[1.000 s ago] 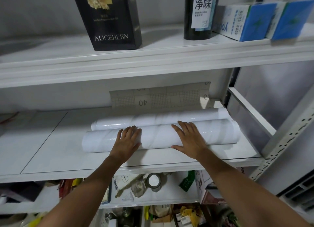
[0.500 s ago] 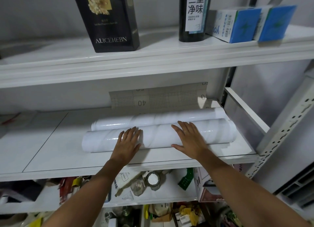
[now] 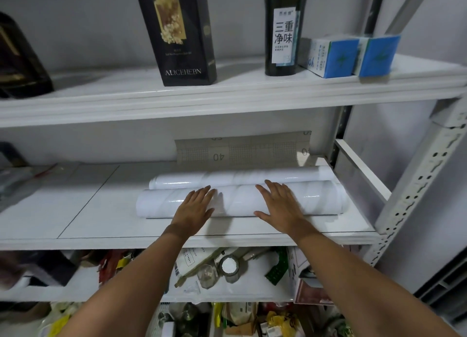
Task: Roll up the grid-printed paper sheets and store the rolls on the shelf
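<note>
Two glossy white rolls lie side by side on the middle shelf (image 3: 75, 210). The front roll (image 3: 318, 197) is thicker; the back roll (image 3: 227, 179) sits just behind it, touching. My left hand (image 3: 194, 208) lies flat on the front roll's left half, fingers straight. My right hand (image 3: 280, 203) lies flat on its middle, fingers spread. Behind the rolls a grid-printed sheet (image 3: 242, 150) marked "40" stands curled against the back wall.
The upper shelf carries a black carton (image 3: 177, 33), a dark bottle (image 3: 285, 31) and two blue-and-white boxes (image 3: 348, 56). A perforated metal upright (image 3: 417, 180) stands at the right. The lower shelf is packed with bags, jars and boxes (image 3: 227, 266).
The camera view has shifted slightly; both hands stay flat on the front roll in the same places. The rolls have not visibly moved.
</note>
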`<state>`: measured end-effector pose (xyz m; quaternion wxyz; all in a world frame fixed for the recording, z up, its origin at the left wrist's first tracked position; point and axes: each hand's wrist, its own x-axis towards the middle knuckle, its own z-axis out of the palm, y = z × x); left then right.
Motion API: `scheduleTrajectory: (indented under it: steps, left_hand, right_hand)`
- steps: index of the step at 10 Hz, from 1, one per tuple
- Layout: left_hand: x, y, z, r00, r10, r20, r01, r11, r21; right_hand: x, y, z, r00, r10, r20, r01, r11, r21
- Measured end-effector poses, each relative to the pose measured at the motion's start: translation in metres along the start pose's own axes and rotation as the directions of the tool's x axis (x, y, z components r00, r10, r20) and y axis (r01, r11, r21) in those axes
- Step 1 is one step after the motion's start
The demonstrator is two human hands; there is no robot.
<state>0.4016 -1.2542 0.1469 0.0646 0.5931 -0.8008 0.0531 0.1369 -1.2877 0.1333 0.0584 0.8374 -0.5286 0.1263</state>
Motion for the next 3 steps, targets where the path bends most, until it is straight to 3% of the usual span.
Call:
scheduleTrajectory:
  steps: [3]
  left_hand:
    - [-0.009, 0.028, -0.034, 0.996, -0.084, 0.034, 0.085, 0.996, -0.031]
  right_hand:
    - [-0.003, -0.021, -0.051, 0.999, 0.037, -0.002, -0.036, 0.993, 0.116]
